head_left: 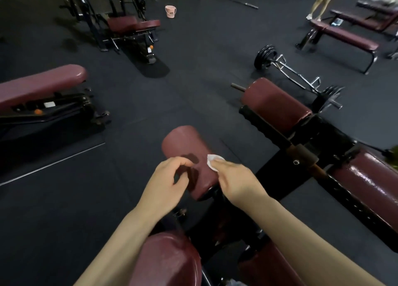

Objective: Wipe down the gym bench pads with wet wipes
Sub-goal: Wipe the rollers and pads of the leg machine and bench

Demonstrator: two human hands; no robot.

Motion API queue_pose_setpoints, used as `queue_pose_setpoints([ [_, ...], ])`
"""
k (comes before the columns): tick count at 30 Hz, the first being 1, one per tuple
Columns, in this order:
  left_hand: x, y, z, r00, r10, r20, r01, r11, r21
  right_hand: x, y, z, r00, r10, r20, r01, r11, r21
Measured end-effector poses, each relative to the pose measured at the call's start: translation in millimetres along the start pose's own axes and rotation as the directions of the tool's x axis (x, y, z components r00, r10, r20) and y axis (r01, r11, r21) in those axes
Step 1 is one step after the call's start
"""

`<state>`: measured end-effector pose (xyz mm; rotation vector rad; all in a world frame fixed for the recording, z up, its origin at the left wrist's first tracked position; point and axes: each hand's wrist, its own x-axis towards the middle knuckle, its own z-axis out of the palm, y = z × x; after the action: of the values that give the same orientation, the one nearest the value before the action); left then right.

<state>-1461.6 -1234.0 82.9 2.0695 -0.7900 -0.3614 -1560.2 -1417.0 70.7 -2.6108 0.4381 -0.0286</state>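
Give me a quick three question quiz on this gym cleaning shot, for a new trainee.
1. True or false: the right hand presses a white wipe on the roller pad.
2. What is the left hand holding? A) a spray bottle B) nothing C) a towel
3. Fill in: the pink ____ stands on the floor far behind.

Key: 1 true; 2 B; 3 bucket.

Dark floor (193,74); benches, perhaps a bucket (170,11).
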Motion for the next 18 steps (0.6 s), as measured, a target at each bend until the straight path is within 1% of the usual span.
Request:
queue_pose_setpoints([
  [2, 1, -6, -2, 1.0, -0.02, -0.001, 0.02, 0.999, -0.028, -17, 4, -5, 0.999, -0.033, -0.037, 0.034, 0.999, 0.023],
  [4, 1, -10, -2, 0.999, -0.03, 0.011, 0.03, 0.999, -0.043, -24, 3, -5, 0.994, -0.085, -0.071, 0.084, 0.996, -0.015],
  [6, 0, -13, -2, 0.999, -0.036, 0.021, 0.037, 0.997, -0.061, -12, 0, -1, 0.988, -0.13, -0.087, 0.13, 0.992, -0.005],
  [9, 0, -13, 0, 0.998, -0.06, 0.011, 0.061, 0.992, -0.112, 50, -9, 2, 0.968, -0.21, -0.14, 0.2, 0.977, -0.078],
  [11, 1, -11, 0, 0.998, -0.056, -0.02, 0.054, 0.994, -0.091, 106, -19, 4, 0.957, -0.254, -0.137, 0.239, 0.964, -0.114],
  [13, 2, -8, -1, 0.998, -0.063, -0.028, 0.061, 0.996, -0.063, 150, -31, 1, 0.968, -0.239, -0.081, 0.23, 0.968, -0.102],
  [15, 4, -9, -2, 0.998, -0.056, -0.033, 0.055, 0.998, -0.043, 168, -33, -3, 0.977, -0.21, -0.023, 0.209, 0.977, -0.05],
  [16, 6, -9, -2, 0.998, -0.051, -0.037, 0.05, 0.998, -0.029, 165, -30, -4, 0.976, -0.216, -0.029, 0.215, 0.976, -0.03],
  [18, 11, -9, -1, 0.998, -0.031, -0.047, 0.031, 1.0, 0.004, 135, -17, -6, 0.966, -0.239, -0.096, 0.242, 0.97, 0.016],
])
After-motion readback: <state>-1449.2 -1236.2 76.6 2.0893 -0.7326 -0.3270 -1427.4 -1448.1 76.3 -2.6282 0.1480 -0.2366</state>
